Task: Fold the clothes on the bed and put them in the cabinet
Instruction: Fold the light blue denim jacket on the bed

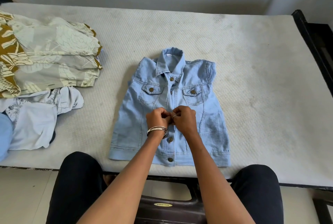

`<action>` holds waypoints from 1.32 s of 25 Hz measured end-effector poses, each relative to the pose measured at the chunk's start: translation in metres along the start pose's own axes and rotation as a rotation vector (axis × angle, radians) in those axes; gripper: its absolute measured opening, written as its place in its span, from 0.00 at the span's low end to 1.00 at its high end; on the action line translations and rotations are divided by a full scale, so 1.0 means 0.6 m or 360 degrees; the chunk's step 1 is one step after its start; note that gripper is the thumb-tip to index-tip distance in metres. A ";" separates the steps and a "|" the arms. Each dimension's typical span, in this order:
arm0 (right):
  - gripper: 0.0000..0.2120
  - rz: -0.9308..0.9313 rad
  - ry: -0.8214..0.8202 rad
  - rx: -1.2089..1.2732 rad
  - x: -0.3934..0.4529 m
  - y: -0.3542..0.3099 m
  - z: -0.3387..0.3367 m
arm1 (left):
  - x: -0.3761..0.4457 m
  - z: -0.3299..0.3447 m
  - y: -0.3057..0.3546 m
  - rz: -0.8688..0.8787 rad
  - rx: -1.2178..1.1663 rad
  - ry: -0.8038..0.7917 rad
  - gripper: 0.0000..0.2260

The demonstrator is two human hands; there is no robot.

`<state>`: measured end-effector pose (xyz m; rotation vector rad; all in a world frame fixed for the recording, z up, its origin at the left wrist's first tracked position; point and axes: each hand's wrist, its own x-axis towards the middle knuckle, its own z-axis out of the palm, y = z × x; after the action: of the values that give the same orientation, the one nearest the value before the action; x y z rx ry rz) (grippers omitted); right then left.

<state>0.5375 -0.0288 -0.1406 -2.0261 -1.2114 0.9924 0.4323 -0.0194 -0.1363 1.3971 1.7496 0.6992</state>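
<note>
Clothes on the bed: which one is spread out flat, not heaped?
The light blue denim jacket in the middle, both hands at its buttons; the others lie heaped at left.

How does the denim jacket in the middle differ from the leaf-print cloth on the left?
The denim jacket is plain light blue; the leaf-print cloth is grey-green, cream and mustard. The jacket lies spread flat, front up, with metal buttons; the cloth lies in rumpled, overlapping layers. Both hands, the left hand and the right hand, pinch the jacket's front; nothing touches the cloth. Both rest on the mattress.
</note>
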 end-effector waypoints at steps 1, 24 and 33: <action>0.03 -0.0023 0.0001 -0.0067 -0.003 -0.001 0.001 | 0.000 -0.001 -0.002 0.0026 0.0023 0.0000 0.04; 0.14 -0.0111 0.0119 0.0133 -0.047 0.034 0.021 | 0.035 -0.034 0.016 -0.0676 -0.0173 -0.0776 0.05; 0.09 0.0274 -0.0190 0.0626 -0.060 0.049 0.007 | 0.038 -0.042 -0.004 -0.0638 0.0194 -0.0865 0.06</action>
<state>0.5365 -0.0732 -0.1547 -1.7976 -0.8268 1.3347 0.4080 0.0035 -0.1297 1.1231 1.5700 -0.0110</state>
